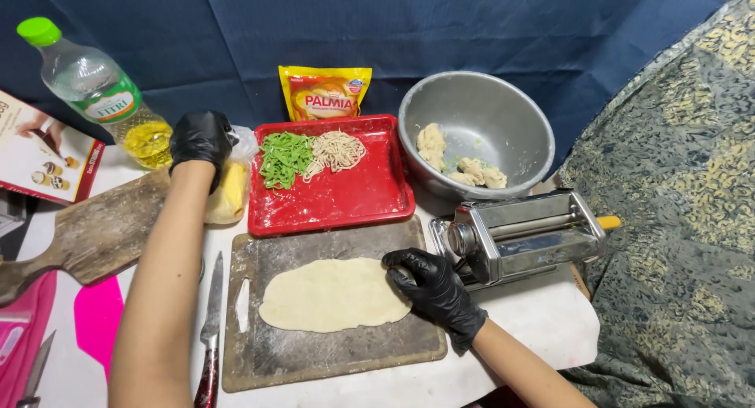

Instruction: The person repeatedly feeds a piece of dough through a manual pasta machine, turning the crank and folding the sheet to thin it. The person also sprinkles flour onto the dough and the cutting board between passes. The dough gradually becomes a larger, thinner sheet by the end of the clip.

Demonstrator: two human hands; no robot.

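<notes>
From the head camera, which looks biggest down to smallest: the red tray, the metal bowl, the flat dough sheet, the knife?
1. red tray and metal bowl: look alike, the bowl lying farther off, so unranked
2. dough sheet
3. knife, slimmest by far

Gloves on left hand (201, 139) and right hand (435, 288): black, thin, faintly glossy rubber.
Dough sheet (330, 295): pale, matt, smooth.
Cutting board (330, 361): dark worn wood, flour-dusted.
Tray (370, 195): red plastic, glossy.
Bowl (503, 117): dull brushed metal.
Pasta roller (523, 235): polished chrome, mirror-bright.
Knife (212, 317): steel blade.
Bottle (94, 89): clear plastic, green cap.
Backdrop (472, 30): navy cloth, matt.
</notes>
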